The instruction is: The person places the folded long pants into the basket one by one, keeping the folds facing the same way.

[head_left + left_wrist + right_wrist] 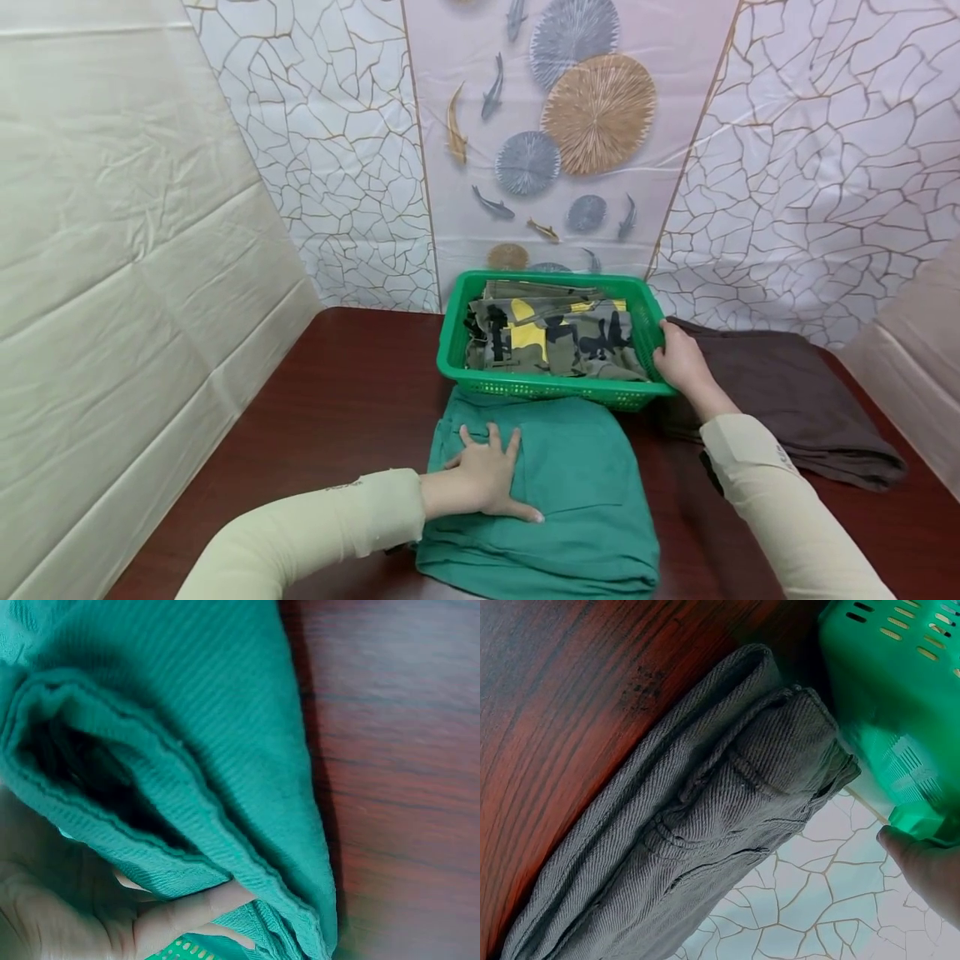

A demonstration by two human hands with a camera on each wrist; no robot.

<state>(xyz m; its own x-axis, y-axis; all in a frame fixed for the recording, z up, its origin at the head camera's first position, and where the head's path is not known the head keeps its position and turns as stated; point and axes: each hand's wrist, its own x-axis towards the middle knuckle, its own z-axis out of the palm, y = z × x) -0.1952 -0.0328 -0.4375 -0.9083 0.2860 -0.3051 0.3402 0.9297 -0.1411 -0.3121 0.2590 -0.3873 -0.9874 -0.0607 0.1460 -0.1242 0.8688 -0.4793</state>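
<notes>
My left hand (483, 475) rests with spread fingers on folded green trousers (577, 467), which lie at the front of the table below the basket. In the left wrist view, fingers (195, 909) touch the green cloth beside an open fold. With my right hand (684, 362) I grip the right end of a green plastic basket (555, 385), thumb over its rim. Folded camouflage clothing (577, 337) with yellow patches lies inside it. The basket's front edge overlaps the back of the green trousers in the head view.
Folded dark brown trousers (780, 392) lie right of the basket, under my right forearm's far side. The dark red wooden table (352, 375) backs onto a patterned wall covering (360, 167). Pale cloth (135, 267) hangs along the left side.
</notes>
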